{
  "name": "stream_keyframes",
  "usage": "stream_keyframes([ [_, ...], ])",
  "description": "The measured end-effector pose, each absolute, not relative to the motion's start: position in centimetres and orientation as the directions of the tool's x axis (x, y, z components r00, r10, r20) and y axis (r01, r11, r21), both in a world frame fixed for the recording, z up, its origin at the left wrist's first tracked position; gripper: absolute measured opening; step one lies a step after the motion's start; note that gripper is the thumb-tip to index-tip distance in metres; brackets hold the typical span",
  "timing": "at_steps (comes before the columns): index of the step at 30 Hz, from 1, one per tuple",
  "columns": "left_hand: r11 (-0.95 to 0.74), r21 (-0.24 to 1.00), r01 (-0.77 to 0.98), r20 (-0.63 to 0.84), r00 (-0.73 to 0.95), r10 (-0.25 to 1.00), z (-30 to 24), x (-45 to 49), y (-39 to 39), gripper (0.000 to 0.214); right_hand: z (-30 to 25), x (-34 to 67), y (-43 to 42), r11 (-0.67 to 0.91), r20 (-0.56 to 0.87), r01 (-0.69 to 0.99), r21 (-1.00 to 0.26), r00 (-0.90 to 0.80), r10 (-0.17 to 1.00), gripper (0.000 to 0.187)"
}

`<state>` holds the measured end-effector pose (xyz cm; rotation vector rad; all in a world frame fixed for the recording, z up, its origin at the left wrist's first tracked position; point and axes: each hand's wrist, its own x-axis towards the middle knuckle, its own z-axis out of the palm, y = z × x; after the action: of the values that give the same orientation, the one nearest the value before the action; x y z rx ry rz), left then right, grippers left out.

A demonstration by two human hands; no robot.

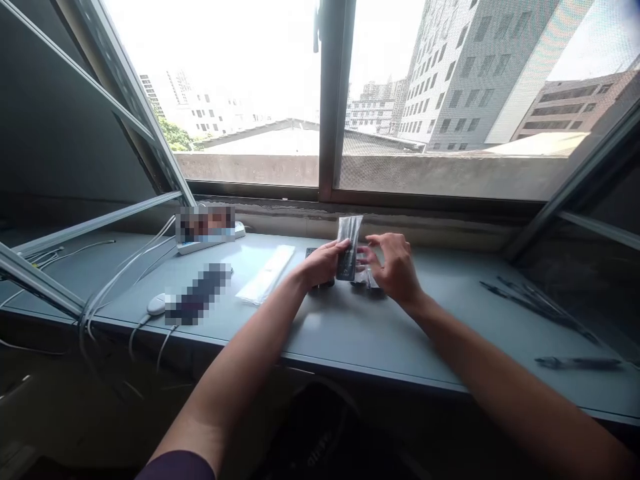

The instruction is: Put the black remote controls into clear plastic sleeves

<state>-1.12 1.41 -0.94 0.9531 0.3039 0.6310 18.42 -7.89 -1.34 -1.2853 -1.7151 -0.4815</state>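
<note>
My left hand (pixel 324 261) is closed on a slim dark remote control (pixel 346 267) in a clear plastic sleeve (pixel 351 227). The sleeve stands nearly upright, its loose end extending above the remote. Just to the right is my right hand (pixel 395 267), fingers apart and curved toward the sleeve; whether a fingertip touches it I cannot tell. Behind my left hand, another dark piece with small buttons (pixel 311 253) lies on the table, partly hidden. Under my right hand lie dark items in clear wrap (pixel 369 285), also partly covered.
Flat clear plastic sleeves (pixel 267 273) lie left on the grey table (pixel 340 340). Farther left are a white power strip (pixel 213 240), a white round charger (pixel 157 305) and loose cables (pixel 117 273). Dark pens (pixel 577 363) lie right. Metal frame bars (pixel 135 113) slant beside the window.
</note>
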Motion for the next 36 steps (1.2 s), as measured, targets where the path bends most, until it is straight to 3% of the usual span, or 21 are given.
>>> stream_keyframes([
  [5,0.318,0.823,-0.471,0.067,0.636,0.769,-1.0,-0.9,2.0,0.023,-1.6,17.3,-8.4,0.628,0.774,0.766,-0.138,-0.313,0.551,0.042],
  [10,0.302,0.826,-0.477,0.044,0.588,0.808,-1.0,-0.6,1.8,0.025,-2.6,17.4,-7.9,0.687,0.685,0.719,-0.104,-0.450,0.573,0.046],
  [20,0.388,0.825,-0.410,-0.065,0.614,0.786,-2.0,-0.1,2.6,0.015,-3.0,18.0,-7.0,0.744,0.722,0.659,-0.113,-0.460,0.517,0.040],
  [24,0.381,0.826,-0.415,-0.093,0.567,0.818,-1.4,-0.4,2.9,0.038,-3.8,17.9,-6.8,0.717,0.715,0.684,-0.137,-0.433,0.549,0.042],
  [28,0.243,0.895,-0.375,-0.062,0.435,0.898,-0.7,-0.7,2.8,0.058,-4.3,17.5,-6.9,0.659,0.697,0.725,-0.199,-0.368,0.615,0.042],
  [32,0.034,0.949,-0.313,0.049,0.253,0.966,-0.8,-0.7,3.1,0.054,-4.3,16.9,-7.3,0.617,0.677,0.742,-0.261,-0.314,0.665,0.041],
  [36,-0.085,0.954,-0.287,0.154,0.226,0.962,-1.5,-0.7,3.7,0.041,-4.2,16.3,-7.6,0.588,0.654,0.753,-0.295,-0.289,0.699,0.038],
])
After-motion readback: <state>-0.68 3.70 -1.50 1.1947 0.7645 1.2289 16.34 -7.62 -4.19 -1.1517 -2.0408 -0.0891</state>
